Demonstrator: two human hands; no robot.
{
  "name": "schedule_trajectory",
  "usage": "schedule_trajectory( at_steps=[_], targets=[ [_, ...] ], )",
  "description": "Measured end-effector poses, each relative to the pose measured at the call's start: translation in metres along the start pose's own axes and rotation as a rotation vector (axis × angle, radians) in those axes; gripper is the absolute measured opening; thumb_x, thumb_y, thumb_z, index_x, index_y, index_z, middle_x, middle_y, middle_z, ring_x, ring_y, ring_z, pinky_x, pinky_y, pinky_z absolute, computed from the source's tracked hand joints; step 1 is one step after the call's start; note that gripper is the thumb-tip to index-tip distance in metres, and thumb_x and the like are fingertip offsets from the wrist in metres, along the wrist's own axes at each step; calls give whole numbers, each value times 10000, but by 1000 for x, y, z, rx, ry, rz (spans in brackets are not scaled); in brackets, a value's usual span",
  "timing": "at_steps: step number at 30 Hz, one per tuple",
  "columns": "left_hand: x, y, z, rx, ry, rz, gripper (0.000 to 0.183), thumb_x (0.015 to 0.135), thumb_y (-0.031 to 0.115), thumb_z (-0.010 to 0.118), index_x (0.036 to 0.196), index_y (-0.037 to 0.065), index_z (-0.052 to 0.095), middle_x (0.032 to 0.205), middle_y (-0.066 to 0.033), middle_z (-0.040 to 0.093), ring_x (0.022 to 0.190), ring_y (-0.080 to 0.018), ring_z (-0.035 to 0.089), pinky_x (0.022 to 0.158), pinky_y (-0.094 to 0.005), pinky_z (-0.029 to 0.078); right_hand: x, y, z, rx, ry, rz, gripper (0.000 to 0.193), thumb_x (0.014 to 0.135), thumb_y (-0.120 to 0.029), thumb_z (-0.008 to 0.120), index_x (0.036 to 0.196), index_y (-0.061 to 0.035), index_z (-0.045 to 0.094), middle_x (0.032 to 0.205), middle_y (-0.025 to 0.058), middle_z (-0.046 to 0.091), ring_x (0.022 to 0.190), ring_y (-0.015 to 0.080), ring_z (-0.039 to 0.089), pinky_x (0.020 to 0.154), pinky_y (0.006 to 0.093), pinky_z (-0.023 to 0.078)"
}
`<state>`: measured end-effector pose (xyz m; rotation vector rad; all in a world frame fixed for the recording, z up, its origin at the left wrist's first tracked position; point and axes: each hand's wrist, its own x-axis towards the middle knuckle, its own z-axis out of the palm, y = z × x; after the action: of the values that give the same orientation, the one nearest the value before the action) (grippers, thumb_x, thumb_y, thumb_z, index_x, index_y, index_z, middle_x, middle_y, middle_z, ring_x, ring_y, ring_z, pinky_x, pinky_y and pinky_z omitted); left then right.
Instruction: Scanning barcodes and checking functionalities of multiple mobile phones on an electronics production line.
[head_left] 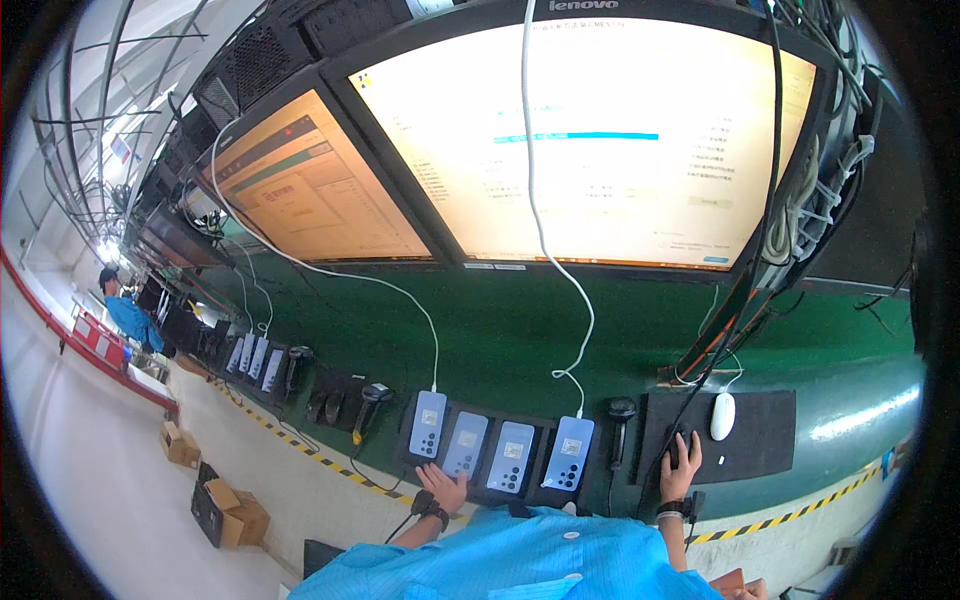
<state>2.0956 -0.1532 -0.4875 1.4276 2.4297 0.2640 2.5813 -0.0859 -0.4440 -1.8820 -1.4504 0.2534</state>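
My left hand rests with fingers spread at the lower end of a light blue phone, second in a row on black pads. To its left lies another blue phone; to its right are a third phone and a fourth phone. All lie camera side up with pale labels. White cables run into the top ends of the first and fourth. My right hand is curved over a dark mouse, mostly hidden under the fingers, on a black mouse pad.
A white mouse lies on the pad. Barcode scanners flank the phones. Behind stand a large lit monitor and a smaller screen. Cables hang down. Cardboard boxes are on the floor; a person is far left; another hand shows lower right.
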Motion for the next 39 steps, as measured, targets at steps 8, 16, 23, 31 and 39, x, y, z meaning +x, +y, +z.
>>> schedule_trajectory(
  at_steps=[8,16,23,31,39],
  targets=[
    [-1,-1,2,-17,35,16,940,900,521,477,1350,-236,146,1426,-418,142,1369,-549,-14,1121,-584,26,0,0,0,-35,7,-14,494,796,-59,630,1283,-86,553,1452,189,371,1297,402,353,1093,489,260],
    [-2,-3,5,4,83,56,932,893,499,513,1339,-238,158,1416,-425,148,1362,-559,7,1114,-599,57,1,-2,-1,-60,-7,-22,521,804,-67,621,1316,-89,524,1456,173,374,1301,388,353,1097,483,253],
    [-1,-6,7,17,74,61,929,894,494,514,1335,-243,158,1410,-429,151,1360,-562,7,1114,-601,56,3,-6,-3,-58,6,-29,611,804,-53,610,1387,-70,428,1439,169,391,1301,369,362,1098,476,251],
    [-1,-2,4,-1,44,29,932,897,510,501,1339,-243,174,1420,-427,150,1366,-554,0,1122,-588,44,1,-1,-1,-57,10,-15,565,791,-42,623,1338,-88,490,1449,177,368,1307,392,344,1097,483,258],
    [-3,0,2,-20,87,43,923,899,508,497,1340,-241,184,1421,-424,164,1366,-555,13,1122,-588,49,0,-2,-1,-17,22,10,520,783,-44,610,1295,-78,524,1441,176,384,1322,381,348,1107,466,263]
  ],
)
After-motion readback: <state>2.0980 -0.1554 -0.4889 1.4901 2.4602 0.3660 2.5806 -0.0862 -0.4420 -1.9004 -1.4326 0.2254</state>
